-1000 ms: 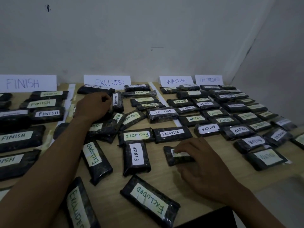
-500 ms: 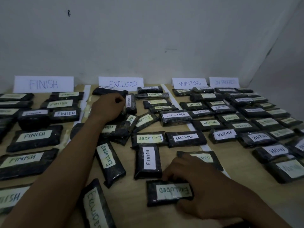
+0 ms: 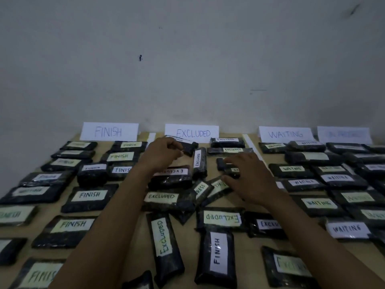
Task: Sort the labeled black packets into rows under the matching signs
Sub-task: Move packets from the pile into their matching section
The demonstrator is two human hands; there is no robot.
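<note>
Filling the upper half of the frame is a pale wall (image 3: 187, 59). Below it a wooden counter (image 3: 133, 243) spans the lower half, crowded with black packets.

FINISH packets (image 3: 89, 195) lie in rows at the left and WAITING packets (image 3: 318, 203) in rows at the right. EXCLUDED packets (image 3: 161, 197) form a looser, overlapping heap in the middle. One stray FINISH packet (image 3: 216, 257) lies lengthwise at lower centre, just beside that heap.

Four white signs stand along the counter's far edge against the wall: the FINISH sign (image 3: 109, 131), the EXCLUDED sign (image 3: 192, 133), the WAITING sign (image 3: 285, 134) and, furthest right, a blurred sign (image 3: 343, 134) that cannot be read.

The left hand (image 3: 162, 155), at centre frame, has its fingers curled and pinches the end of a dark packet (image 3: 190, 147) just below the EXCLUDED sign. The right hand (image 3: 250, 180), right of centre, arches its fingers over a small packet (image 3: 224, 165) with the thumb at the packet's near edge, gripping it. That packet's label is mostly hidden.
</note>
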